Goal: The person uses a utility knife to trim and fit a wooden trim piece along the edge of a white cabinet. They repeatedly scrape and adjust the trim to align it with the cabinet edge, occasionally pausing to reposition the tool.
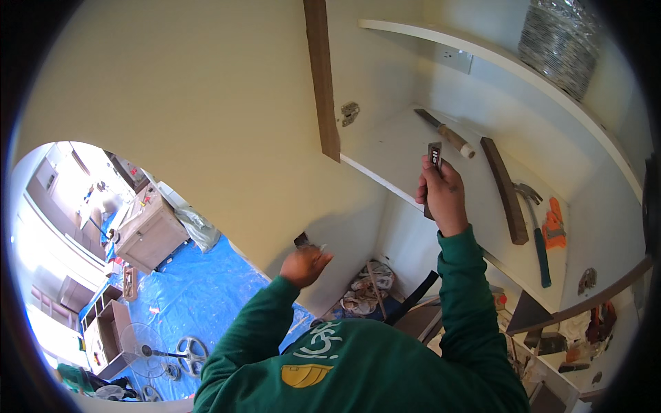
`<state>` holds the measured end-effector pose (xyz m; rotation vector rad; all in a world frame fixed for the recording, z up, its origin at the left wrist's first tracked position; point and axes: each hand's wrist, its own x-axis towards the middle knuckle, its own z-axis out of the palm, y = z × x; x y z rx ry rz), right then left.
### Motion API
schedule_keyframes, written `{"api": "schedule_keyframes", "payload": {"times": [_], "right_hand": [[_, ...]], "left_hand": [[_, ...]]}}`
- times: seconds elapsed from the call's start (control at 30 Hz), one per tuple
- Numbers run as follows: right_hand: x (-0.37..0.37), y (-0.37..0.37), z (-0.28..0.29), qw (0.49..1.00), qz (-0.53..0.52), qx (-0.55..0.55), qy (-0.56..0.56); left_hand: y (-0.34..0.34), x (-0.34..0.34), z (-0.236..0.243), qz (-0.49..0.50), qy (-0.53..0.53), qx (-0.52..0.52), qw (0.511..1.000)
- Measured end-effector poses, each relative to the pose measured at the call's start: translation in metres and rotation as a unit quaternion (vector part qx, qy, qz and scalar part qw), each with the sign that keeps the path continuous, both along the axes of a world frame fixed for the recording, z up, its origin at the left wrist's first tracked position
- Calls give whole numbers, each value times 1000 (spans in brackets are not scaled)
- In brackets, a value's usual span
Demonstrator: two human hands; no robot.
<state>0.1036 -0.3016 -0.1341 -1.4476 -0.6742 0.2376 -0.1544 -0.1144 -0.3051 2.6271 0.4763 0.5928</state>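
Observation:
My right hand is raised over the shelf edge, its fingers wrapped round a slim dark tool with light markings; its exact kind does not show. My left hand is closed near the cream wall panel, with a small dark piece at its fingertips that I cannot make out. On the white shelf beyond my right hand lies a chisel with a wooden handle. Right of it are a brown wood strip, a claw hammer with a green handle and an orange tool.
Another brown strip stands upright along the panel edge, beside a metal hinge. Overhead, a curved white shelf carries a plastic-wrapped stack. Blue sheeting covers the floor at left, with a fan and a wooden cabinet.

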Motion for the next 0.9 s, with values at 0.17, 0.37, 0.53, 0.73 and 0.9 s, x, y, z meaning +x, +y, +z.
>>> {"api": "schedule_keyframes", "payload": {"times": [0.17, 0.37, 0.53, 0.73, 0.9], "right_hand": [[3, -1, -2, 1000, 5, 3, 23], [7, -2, 2, 999, 16, 15, 48], [9, -1, 0, 995, 20, 21, 98], [10, -3, -1, 995, 33, 35, 87], [9, -3, 1, 997, 20, 16, 77]], "left_hand": [[-8, 107, 116, -145, -256, 190, 936], [34, 242, 158, -173, -105, 181, 963], [46, 279, 153, -101, 80, 168, 977], [37, 267, 148, -89, 92, 177, 976], [22, 207, 137, -135, 11, 166, 977]]}}
